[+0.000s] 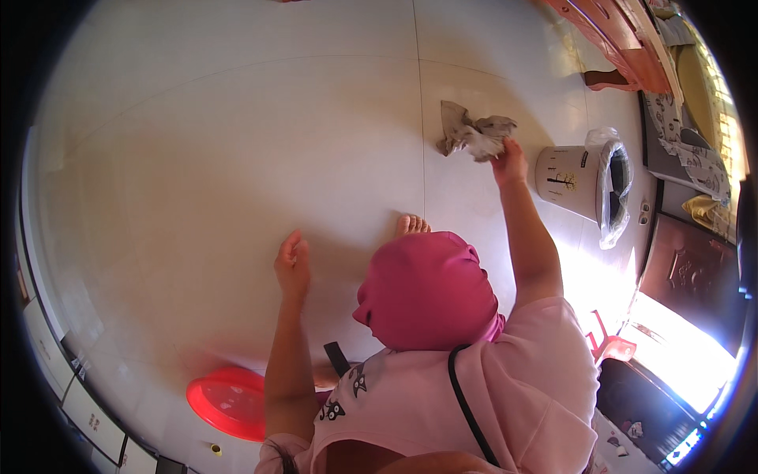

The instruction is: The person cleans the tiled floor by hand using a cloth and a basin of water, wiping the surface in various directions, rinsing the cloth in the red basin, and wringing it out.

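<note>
My right hand (510,163) grips one edge of a crumpled grey-white cloth (474,133). The cloth lies on the pale tiled floor (249,148), across from my bare foot (413,224). My left hand (293,263) hangs on the left with loosely curled fingers, and nothing shows in it. Magenta fabric (426,290) covers my bent knee between the two arms. Beside my left forearm, partly hidden by it, is a red plastic basin (228,403).
Right of the cloth stands a white waste bin (565,178) with a clear plastic liner. Reddish wooden furniture (639,68) is at the upper right. A small red chair (616,348) stands near the bright doorway. White cabinet fronts (92,418) line the lower left, near a small yellow object (216,450).
</note>
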### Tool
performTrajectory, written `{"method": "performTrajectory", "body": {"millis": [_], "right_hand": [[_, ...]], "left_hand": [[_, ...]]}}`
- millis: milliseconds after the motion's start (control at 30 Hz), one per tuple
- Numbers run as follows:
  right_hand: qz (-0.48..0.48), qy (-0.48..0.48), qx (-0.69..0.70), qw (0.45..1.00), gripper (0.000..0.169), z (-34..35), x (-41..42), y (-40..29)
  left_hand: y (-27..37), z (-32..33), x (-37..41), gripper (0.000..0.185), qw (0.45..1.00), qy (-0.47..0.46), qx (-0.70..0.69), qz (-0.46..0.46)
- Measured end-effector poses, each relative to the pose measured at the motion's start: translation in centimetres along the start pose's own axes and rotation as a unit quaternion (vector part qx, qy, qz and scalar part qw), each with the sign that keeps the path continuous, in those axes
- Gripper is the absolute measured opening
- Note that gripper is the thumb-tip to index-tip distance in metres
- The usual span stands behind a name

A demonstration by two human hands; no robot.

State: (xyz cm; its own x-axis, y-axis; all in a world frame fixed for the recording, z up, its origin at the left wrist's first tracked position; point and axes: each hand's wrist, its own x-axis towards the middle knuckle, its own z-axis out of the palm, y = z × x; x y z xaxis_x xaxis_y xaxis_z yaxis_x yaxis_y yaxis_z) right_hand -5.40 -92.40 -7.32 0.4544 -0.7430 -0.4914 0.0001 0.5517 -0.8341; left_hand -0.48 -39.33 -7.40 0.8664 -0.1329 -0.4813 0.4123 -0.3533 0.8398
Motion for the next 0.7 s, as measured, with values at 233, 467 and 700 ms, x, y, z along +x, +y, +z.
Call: {"method": "performTrajectory", "body": {"millis": [233, 467, 700], "right_hand": [[-0.026, 0.090, 0.054, 0.994, 0.012, 3.3, -0.3, 5.4], [-0.231, 0.208, -0.449, 0.838, 0.063, 6.5, 1.8, 10.1], [-0.339, 0.138, -0.598, 0.713, 0.078, 13.8, 4.9, 11.8]], "left_hand": [[-0.4, -1.0, -0.5, 0.037, 0.999, 0.028, -0.008, 0.025], [-1.4, -0.3, -1.1, 0.036, 1.000, 0.011, 0.003, -0.005], [-1.2, -1.4, -2.6, 0.035, 0.999, 0.028, 0.016, -0.042]]}}
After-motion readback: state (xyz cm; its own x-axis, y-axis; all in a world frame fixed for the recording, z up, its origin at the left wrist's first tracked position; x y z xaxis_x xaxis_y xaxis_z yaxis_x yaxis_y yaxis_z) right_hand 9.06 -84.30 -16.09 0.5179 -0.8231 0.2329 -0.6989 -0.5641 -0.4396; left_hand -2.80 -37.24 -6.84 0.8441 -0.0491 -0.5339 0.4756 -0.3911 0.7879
